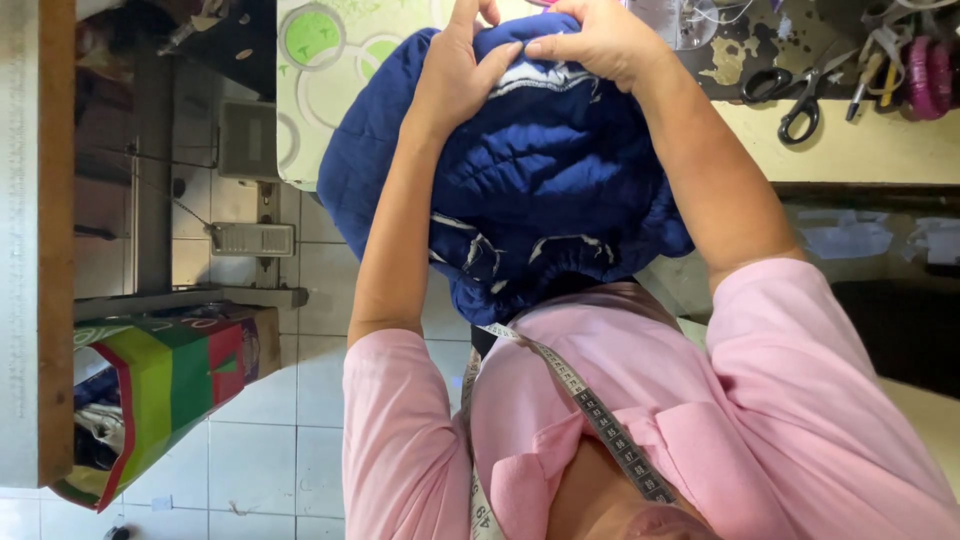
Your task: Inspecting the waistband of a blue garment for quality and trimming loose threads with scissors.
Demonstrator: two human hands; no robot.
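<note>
Both hands, left hand [455, 75] and right hand [590, 40], pinch the top of the blue quilted garment [540, 190], probably at a seam; scissors [800, 100] lie beside it on the worktop [860, 150].

Under our hands we see the blue garment [540, 180]: quilted cloth, matt and soft-looking, stitched in raised squares, with a paler printed lining showing at its folds. Our sleeves [800, 400] are smooth pink woven cloth, also matt. Below our hands the measuring tape [600, 420] looks like flexible coated fabric with a faint sheen. To the right of our hands the scissors [800, 100] have dark glossy handles and metal blades. The table [860, 150] there is cream, worn and stained. Far to the lower left, the striped bag [170, 390] looks like glossy woven plastic, and the floor tiles [260, 450] are smooth and pale.
</note>
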